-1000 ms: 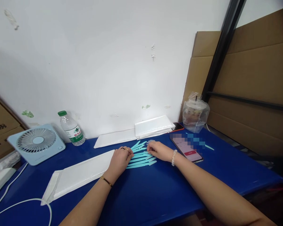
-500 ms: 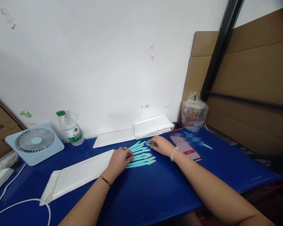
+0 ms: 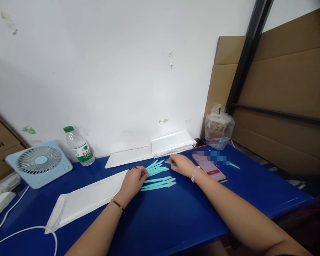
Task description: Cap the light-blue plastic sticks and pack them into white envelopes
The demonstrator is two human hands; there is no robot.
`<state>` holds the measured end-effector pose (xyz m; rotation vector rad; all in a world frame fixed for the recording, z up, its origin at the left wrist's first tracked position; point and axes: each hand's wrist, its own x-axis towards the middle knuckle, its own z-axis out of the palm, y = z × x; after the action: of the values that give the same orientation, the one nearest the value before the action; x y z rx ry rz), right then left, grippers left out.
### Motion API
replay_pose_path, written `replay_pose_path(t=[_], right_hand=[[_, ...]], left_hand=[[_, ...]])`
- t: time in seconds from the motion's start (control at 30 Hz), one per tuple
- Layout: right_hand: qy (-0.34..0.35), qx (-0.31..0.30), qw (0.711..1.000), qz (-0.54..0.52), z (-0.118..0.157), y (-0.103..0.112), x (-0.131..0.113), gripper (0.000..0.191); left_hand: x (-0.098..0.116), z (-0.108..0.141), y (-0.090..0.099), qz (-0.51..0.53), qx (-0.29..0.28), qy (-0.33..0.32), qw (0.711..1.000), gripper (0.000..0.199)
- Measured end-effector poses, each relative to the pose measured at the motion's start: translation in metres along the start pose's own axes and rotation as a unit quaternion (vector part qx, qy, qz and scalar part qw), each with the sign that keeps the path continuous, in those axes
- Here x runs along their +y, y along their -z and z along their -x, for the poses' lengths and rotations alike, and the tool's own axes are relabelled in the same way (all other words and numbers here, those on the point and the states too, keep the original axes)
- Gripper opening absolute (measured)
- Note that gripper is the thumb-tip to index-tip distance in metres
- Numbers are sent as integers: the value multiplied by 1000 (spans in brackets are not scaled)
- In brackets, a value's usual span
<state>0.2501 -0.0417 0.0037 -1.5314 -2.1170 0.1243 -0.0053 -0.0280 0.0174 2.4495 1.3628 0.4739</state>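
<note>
Sticks (image 3: 158, 186) lie on the table (image 3: 181, 220) in the head view, the only one I have, spread between the left hand (image 3: 135, 180) and the right hand (image 3: 181, 165). From where I watch, the left hand is curled over the near ends of the upper ones; its thumb and fingertips are close together, but I cannot tell whether they pinch anything. The right hand is bunched over some small clear pieces (image 3: 167, 161), and its grip is hidden from me too.

My main worry is the fan coming apart: if the left wrist drags or rolls, the overlapping ends could slide and cross. A careless sweep of the right hand might scatter the clear pieces, or its forearm might nudge the phone (image 3: 212, 170) just beneath it. The pouch (image 3: 93, 195) runs up to the left hand, so a bump there could push into the handles.

As for looks, I see slim, flat, teal strips with paler right-hand tips, splayed above and more nearly parallel below, a gap between the two groups.
</note>
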Motion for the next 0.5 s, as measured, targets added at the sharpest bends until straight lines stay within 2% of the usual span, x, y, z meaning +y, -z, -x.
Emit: replay_pose_path(t=[0.1,0.17,0.27,0.37,0.5], right_hand=[[-46,16,988,-149,1,4,6,11],[-69,23,977,-201,1,4,9,10],[-72,26,978,-193,1,4,11,10],[-46,20,985,-165,4,7,8,13],[-4,-26,988,-151,8,14,-1,11]], left_hand=[[0,-1,1,11,6,24,1000,21],[-1,-1,1,15,11,25,1000,21],[-3,-1,1,16,10,27,999,21],[-4,-2,0,16,5,36,999,21],[-6,-2,-2,18,2,32,999,21]])
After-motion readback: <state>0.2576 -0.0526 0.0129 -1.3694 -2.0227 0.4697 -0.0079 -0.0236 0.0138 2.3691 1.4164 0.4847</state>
